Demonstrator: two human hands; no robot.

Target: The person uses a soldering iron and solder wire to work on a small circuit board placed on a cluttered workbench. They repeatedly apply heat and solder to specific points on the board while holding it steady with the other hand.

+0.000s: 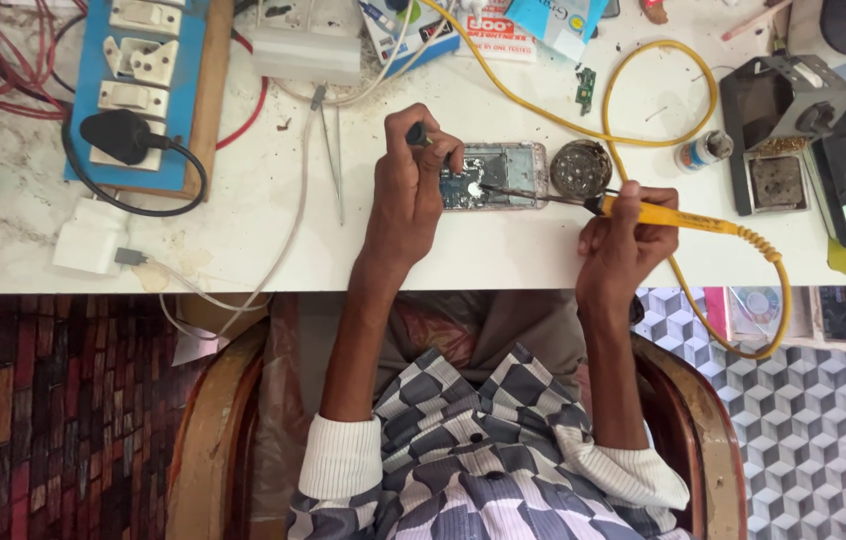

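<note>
Soldering iron on an opened phone

My right hand (623,240) grips the yellow soldering iron (678,217), its tip on the opened phone (503,172) between my hands; my left hand (413,185) pinches a small dark tool (419,134) over it. A round tin (581,167) sits just beyond the iron.

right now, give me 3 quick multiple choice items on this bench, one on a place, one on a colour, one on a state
1. Where is the round tin?
A. right of the opened phone
B. on the blue socket board
C. off the white table

2. What colour is the soldering iron handle?
A. red
B. yellow
C. green

3. What state is the black plug in?
A. lying loose
B. pushed into the socket board
C. held in a hand

Answers: 1 A, the tin sits beside the phone's right end. 2 B, the handle in the right hand is yellow. 3 B, the plug sits in the board; the left hand holds a dark tool over the phone.
</note>
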